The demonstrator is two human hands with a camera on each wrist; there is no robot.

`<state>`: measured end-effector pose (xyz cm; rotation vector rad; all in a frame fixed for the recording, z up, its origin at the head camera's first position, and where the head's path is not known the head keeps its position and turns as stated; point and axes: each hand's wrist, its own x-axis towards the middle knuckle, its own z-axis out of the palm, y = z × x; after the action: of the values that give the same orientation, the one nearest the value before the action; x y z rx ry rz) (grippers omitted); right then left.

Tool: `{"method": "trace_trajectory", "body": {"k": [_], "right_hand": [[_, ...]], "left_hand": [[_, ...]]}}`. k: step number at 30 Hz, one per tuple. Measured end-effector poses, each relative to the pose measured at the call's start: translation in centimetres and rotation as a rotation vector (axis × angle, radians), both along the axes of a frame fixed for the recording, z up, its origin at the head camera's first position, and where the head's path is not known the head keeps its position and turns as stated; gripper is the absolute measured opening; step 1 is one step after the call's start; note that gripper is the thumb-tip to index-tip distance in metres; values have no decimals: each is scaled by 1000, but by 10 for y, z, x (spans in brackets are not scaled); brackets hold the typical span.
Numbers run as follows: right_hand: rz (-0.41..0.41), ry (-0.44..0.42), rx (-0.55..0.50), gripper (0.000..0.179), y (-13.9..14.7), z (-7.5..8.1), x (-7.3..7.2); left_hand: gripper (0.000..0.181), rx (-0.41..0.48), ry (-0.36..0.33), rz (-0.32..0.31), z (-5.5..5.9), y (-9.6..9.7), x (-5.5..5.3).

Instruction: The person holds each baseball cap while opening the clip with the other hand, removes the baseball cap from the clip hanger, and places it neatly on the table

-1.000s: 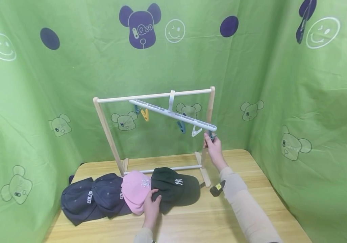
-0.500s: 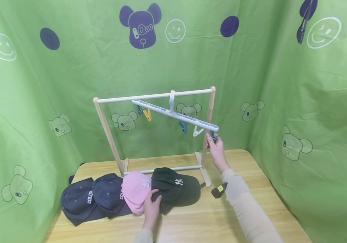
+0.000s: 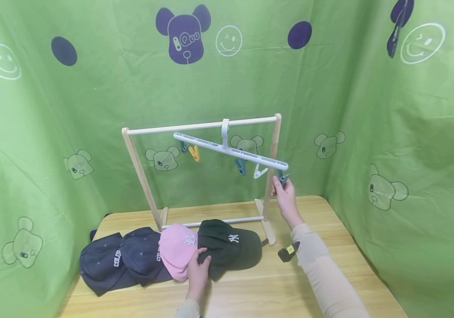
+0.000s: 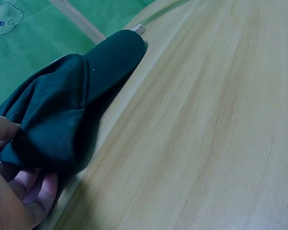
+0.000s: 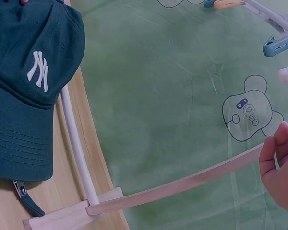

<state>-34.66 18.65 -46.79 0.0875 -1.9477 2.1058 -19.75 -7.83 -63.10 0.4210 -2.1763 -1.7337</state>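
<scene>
A light plastic clip hanger (image 3: 211,145) hangs tilted, its right end low. At that end, my right hand (image 3: 285,194) pinches a blue-grey clip (image 3: 284,179); in the right wrist view only the hand's edge (image 5: 281,165) shows and the clip is out of sight. A yellow clip (image 3: 194,153), a white clip (image 3: 260,171) and other blue-grey ones dangle from the bar. My left hand (image 3: 198,271) grips the back edge of a dark green baseball cap (image 3: 230,249) on the table, thumb above and fingers below in the left wrist view (image 4: 12,196).
The hanger hooks over the top rail of a wooden rack (image 3: 171,129). Left of the green cap, a pink cap (image 3: 177,245) and two navy caps (image 3: 141,254) lie overlapping in a row. Green patterned curtain (image 3: 91,88) encloses the wooden table (image 3: 274,291) behind and at both sides.
My right hand has shifted slightly right with the blue-grey clip. The hanger has moved with it, its left end dipping a little and leaving the rail's line. My left hand and the caps stay put.
</scene>
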Motion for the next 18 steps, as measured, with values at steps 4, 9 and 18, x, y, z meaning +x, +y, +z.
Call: {"method": "trace_trajectory", "body": {"k": [4,9,18], "right_hand": [[-4,19,10,23,0,-3,1],[0,8,22,29,3,-4,6],[3,-51,67,16,4,0,30]], "left_hand": [[26,1,3,-2,1,-1,0],[26,-2,7,-5,0,-2,0],[27,3,23,-2,-3,-3,2]]}}
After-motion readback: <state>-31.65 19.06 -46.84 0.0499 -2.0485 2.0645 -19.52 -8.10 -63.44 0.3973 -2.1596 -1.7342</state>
